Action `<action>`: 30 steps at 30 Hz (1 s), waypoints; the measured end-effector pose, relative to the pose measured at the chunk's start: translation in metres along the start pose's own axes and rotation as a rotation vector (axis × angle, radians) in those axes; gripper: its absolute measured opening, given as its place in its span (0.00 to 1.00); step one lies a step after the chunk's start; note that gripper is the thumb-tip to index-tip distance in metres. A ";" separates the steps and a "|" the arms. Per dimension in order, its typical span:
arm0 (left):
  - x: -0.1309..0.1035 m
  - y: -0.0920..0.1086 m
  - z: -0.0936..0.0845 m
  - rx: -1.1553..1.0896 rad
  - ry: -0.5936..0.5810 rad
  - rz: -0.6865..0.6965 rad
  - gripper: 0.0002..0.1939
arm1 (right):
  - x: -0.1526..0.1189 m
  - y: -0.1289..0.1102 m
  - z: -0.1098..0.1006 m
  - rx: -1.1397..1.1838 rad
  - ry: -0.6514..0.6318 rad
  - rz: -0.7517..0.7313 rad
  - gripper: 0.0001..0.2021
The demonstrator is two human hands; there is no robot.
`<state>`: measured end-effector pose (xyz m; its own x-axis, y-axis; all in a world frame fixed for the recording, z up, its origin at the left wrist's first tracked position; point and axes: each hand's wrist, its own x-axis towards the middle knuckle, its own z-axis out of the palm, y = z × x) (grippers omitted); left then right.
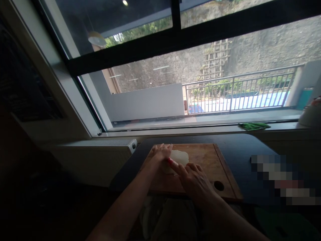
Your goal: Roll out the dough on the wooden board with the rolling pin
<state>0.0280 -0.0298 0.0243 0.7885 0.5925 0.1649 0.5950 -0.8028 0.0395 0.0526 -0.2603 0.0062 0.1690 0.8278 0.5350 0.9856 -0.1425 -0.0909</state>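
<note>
A thin, pale, flat sheet that looks like dough lies on a wooden cutting board. My left hand rests at the sheet's left edge with fingers stretched forward over the board. From the right, my right hand reaches in, index finger extended onto the sheet and the other fingers lying apart beside it. A small red spot shows by that index fingertip; its nature is unclear. Both palms face down, and what lies under them is hidden.
The board sits on a dark table below a large window. A green cloth lies on the sill. A radiator stands left of the table. A blurred-out item is at the table's right. The board has a dark round hole.
</note>
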 end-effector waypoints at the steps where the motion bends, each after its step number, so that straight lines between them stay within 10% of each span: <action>1: -0.007 -0.006 0.002 0.001 -0.002 0.008 0.21 | -0.002 -0.004 0.003 0.015 0.004 -0.006 0.24; 8: -0.060 -0.044 0.009 -0.025 0.049 -0.101 0.26 | -0.015 -0.026 0.014 0.075 -0.012 -0.062 0.27; 19: 0.008 0.018 -0.004 -0.012 -0.033 -0.053 0.24 | 0.002 0.005 0.005 0.041 -0.015 0.014 0.20; 30: -0.071 -0.044 0.012 0.071 0.038 -0.154 0.25 | -0.017 -0.023 0.018 0.093 -0.004 -0.075 0.22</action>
<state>-0.0523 -0.0362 -0.0014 0.6818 0.7039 0.1993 0.7186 -0.6954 -0.0021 0.0266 -0.2610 -0.0160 0.0948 0.8365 0.5397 0.9913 -0.0295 -0.1284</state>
